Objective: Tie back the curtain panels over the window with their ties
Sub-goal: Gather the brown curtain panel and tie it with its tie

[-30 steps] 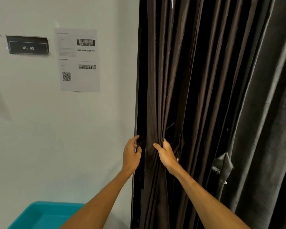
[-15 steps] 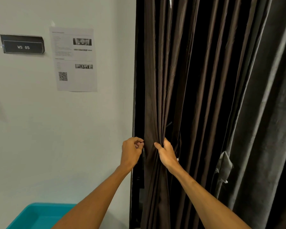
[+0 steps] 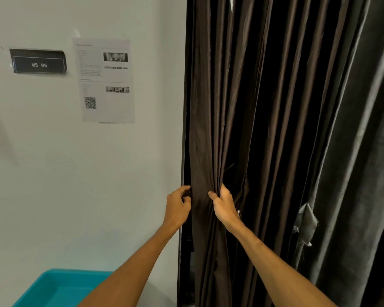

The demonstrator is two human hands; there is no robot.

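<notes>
The window lies wholly hidden behind the brown curtain panel (image 3: 242, 107), which hangs in deep pleats from above the top of the frame to below the bottom, so neither its rod nor its hem shows. The right hand (image 3: 224, 204) grips a gathered bunch of its left-most folds, thumb in front and fingers wrapped out of sight behind the cloth. The left hand (image 3: 177, 207) is curled tight at the panel's left edge, thumb and fingertips meeting on the fabric margin; whether a tie also lies inside that pinch cannot be made out. Just above the right hand a thin dark strip (image 3: 228, 167) pokes out of a fold, too slim and shadowed to identify. Blackness fills the gaps between the pleats. To the right a grey curtain panel (image 3: 353, 151) overlaps the brown one and runs off the frame's right side; a loose grey fabric flap (image 3: 306, 218) hangs from its near edge, its shape unclear. Left of the gathered bunch the curtain edge meets a pale wall (image 3: 53, 173), with open room beside the left forearm. The wall carries a printed sheet (image 3: 106, 80), its text too small to read, and a dark sign (image 3: 39, 62) marked WS 05. A teal bin (image 3: 60, 289) is cut off at the bottom edge, partly behind the left forearm.
</notes>
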